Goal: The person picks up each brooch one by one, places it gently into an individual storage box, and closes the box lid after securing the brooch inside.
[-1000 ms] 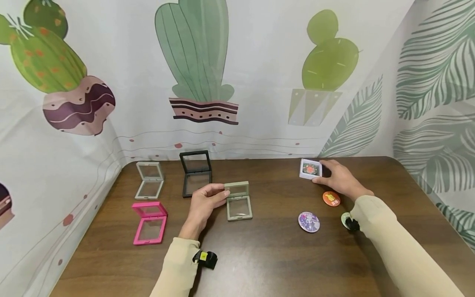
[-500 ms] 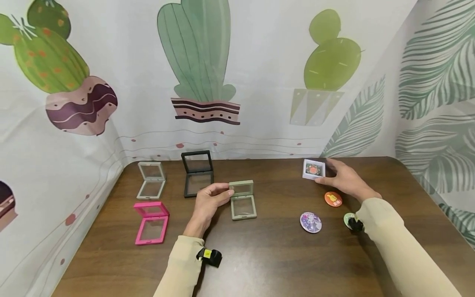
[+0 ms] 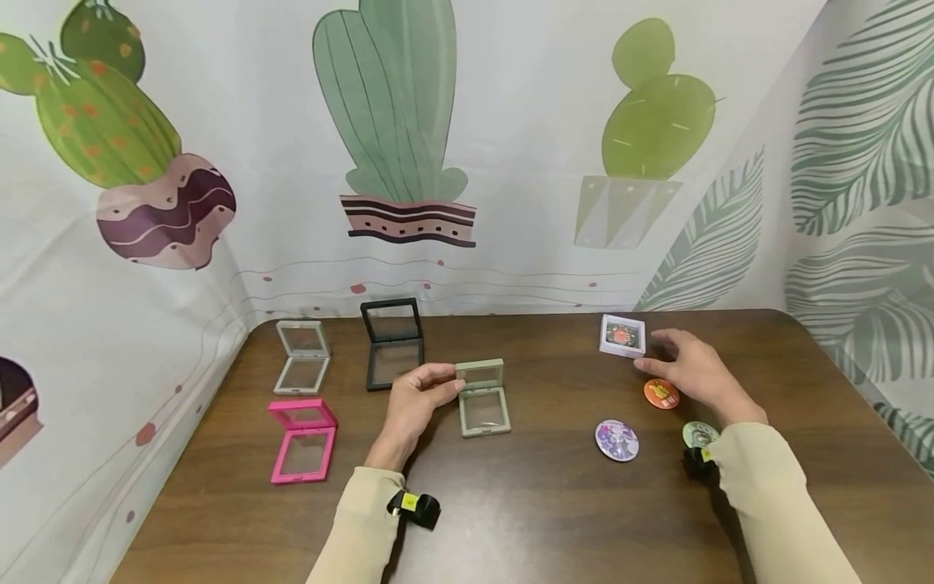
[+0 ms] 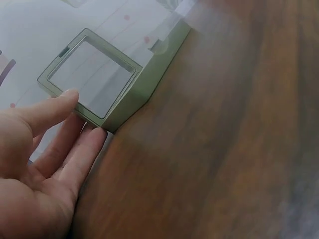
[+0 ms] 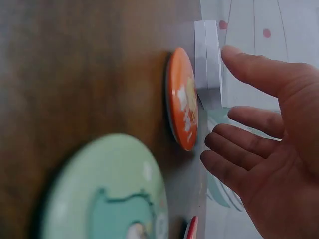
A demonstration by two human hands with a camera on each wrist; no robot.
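My left hand (image 3: 419,403) pinches the raised lid of a sage-green hinged display case (image 3: 485,410) between thumb and fingers; its base lies flat on the table. The left wrist view shows the thumb on the lid's frame (image 4: 88,75) and fingertips behind its edge. My right hand (image 3: 693,367) is spread and holds nothing, just right of a closed white display case (image 3: 623,336) with a dark, red-marked picture inside. Under the right hand lies an orange button badge (image 3: 661,394). Nearby are a purple badge (image 3: 617,440) and a pale green badge (image 5: 117,184).
Three other open display cases stand on the left of the wooden table (image 3: 533,519): a grey one (image 3: 302,375), a black one (image 3: 395,362) and a pink one (image 3: 304,454). A cactus-print cloth (image 3: 525,276) hangs behind the table's back edge.
My right hand has let go of the white case and drawn back to the right. The left hand keeps its pinch on the green case's lid. The whole view has shifted slightly.
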